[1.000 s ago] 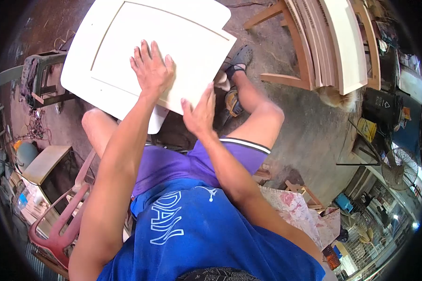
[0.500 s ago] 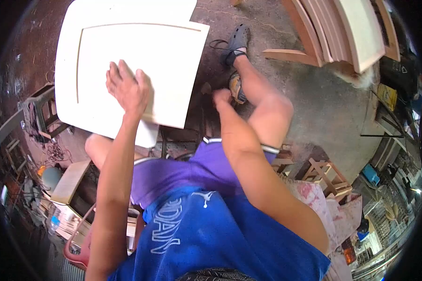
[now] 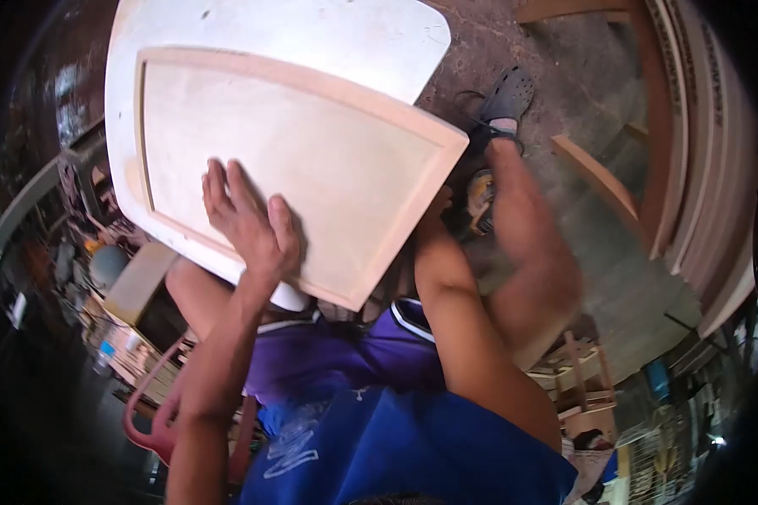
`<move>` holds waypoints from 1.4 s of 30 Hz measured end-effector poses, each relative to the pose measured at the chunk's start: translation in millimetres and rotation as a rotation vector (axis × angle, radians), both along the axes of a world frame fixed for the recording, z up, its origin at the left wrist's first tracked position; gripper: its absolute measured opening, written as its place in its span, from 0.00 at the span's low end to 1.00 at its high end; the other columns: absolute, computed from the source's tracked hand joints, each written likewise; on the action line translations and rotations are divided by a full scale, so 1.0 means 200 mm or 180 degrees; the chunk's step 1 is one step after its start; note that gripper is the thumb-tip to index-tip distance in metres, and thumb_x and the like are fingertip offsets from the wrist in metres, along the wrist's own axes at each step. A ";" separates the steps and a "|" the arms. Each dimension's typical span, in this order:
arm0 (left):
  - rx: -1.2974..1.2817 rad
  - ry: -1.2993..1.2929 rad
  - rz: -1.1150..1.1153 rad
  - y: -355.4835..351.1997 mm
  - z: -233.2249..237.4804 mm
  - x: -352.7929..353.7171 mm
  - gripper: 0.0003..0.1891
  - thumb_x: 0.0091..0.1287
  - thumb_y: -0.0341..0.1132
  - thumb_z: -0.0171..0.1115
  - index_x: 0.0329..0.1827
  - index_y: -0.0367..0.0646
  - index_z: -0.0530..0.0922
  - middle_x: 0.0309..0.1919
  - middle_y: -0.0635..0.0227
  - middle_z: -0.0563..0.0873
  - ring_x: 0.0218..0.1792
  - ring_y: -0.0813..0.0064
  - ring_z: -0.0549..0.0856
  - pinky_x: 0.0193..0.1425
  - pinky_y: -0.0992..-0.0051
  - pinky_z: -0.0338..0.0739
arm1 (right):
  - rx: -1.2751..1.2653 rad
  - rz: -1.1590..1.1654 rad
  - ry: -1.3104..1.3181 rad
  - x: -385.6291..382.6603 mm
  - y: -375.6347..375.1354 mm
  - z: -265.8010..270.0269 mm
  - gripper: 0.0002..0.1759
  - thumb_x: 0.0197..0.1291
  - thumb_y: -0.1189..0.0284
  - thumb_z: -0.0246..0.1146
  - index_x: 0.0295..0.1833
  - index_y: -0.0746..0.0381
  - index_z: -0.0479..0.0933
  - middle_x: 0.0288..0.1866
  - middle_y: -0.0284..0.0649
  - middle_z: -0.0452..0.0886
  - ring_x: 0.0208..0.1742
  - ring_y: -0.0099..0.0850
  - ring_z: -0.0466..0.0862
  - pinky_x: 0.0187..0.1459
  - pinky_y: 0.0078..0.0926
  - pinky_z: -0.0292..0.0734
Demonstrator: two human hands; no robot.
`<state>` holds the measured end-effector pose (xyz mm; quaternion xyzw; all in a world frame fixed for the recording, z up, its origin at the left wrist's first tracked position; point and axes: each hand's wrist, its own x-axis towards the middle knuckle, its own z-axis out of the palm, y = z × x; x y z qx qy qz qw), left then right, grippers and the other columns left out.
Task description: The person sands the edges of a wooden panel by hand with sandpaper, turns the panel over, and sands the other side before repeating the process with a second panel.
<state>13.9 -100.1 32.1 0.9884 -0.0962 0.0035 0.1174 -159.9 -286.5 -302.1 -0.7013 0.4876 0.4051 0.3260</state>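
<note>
Item: wooden door panel [image 3: 312, 160], pale, with a raised frame around a recessed centre field.
Position: flat on a white plastic tabletop [image 3: 328, 34], covering most of it; the strip along the tabletop's far edge is bare.
Overhang: the panel's right corner juts past the tabletop's right edge, above the person's knee.
Left hand [image 3: 248, 220]: spread open, palm down, fingers extended, pressed flat on the panel's recessed field close to the near frame rail; it grips nothing.
Right hand: hidden behind the panel's jutting right corner; how far open it is, or what it has hold of, cannot be told.
Right forearm [image 3: 446, 286]: runs up from the body to the underside of that corner.
Power tool [image 3: 480, 200]: yellow and black, on the floor just beyond the same corner, beside the person's lower leg; type unclear.
Footwear: dark clog [image 3: 507, 93] on the concrete floor [image 3: 598, 252], beyond the tabletop's right edge.
Stock: stacked wooden frames [image 3: 691, 151] standing on edge, well apart on the right.
Seating: red plastic chair [image 3: 156, 404] under the person, left of the body.
</note>
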 end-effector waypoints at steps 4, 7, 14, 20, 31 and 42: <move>-0.0077 -0.0082 0.0286 -0.01 0.03 -0.02 0.37 0.77 0.45 0.55 0.83 0.33 0.61 0.82 0.39 0.59 0.82 0.36 0.55 0.83 0.40 0.48 | -0.0110 -0.0216 -0.0224 0.07 -0.38 0.10 0.37 0.62 0.45 0.59 0.49 0.73 0.88 0.56 0.63 0.88 0.63 0.53 0.88 0.63 0.47 0.79; -0.0086 -0.0159 0.0388 0.00 0.02 -0.02 0.35 0.74 0.48 0.59 0.81 0.39 0.67 0.82 0.45 0.62 0.82 0.40 0.58 0.84 0.39 0.48 | -0.0170 0.0424 -0.0519 0.18 -0.60 0.48 0.34 0.63 0.51 0.65 0.52 0.75 0.86 0.51 0.62 0.89 0.53 0.52 0.90 0.58 0.42 0.81; -0.1596 -0.0545 0.0404 0.16 -0.02 -0.09 0.33 0.69 0.43 0.67 0.77 0.44 0.73 0.80 0.50 0.66 0.81 0.41 0.61 0.84 0.39 0.51 | 0.0149 -0.0576 -0.3343 0.36 -0.60 1.74 0.10 0.64 0.77 0.70 0.48 0.72 0.84 0.46 0.44 0.89 0.46 0.28 0.88 0.47 0.31 0.84; -0.1379 -0.0735 0.1366 0.49 -0.03 -0.15 0.36 0.68 0.45 0.66 0.78 0.42 0.71 0.82 0.49 0.62 0.84 0.42 0.54 0.84 0.33 0.42 | -0.0647 0.2615 -0.4213 0.76 -0.42 2.20 0.08 0.66 0.83 0.66 0.49 0.64 0.86 0.52 0.43 0.89 0.49 0.31 0.89 0.51 0.30 0.86; -0.1110 -0.0722 0.2080 0.52 -0.11 -0.01 0.27 0.75 0.43 0.60 0.77 0.51 0.76 0.84 0.55 0.61 0.85 0.47 0.54 0.85 0.38 0.49 | -0.0964 0.5302 -0.3397 1.05 -0.51 2.08 0.21 0.49 0.83 0.71 0.51 0.61 0.86 0.52 0.40 0.86 0.55 0.45 0.84 0.56 0.40 0.83; -0.0858 -0.0922 0.2027 0.53 -0.12 0.00 0.27 0.74 0.44 0.61 0.76 0.50 0.76 0.82 0.54 0.65 0.83 0.46 0.58 0.85 0.43 0.50 | -0.1210 0.5265 -0.3802 1.01 -0.54 2.01 0.23 0.47 0.83 0.68 0.54 0.62 0.84 0.53 0.44 0.82 0.52 0.47 0.81 0.55 0.42 0.81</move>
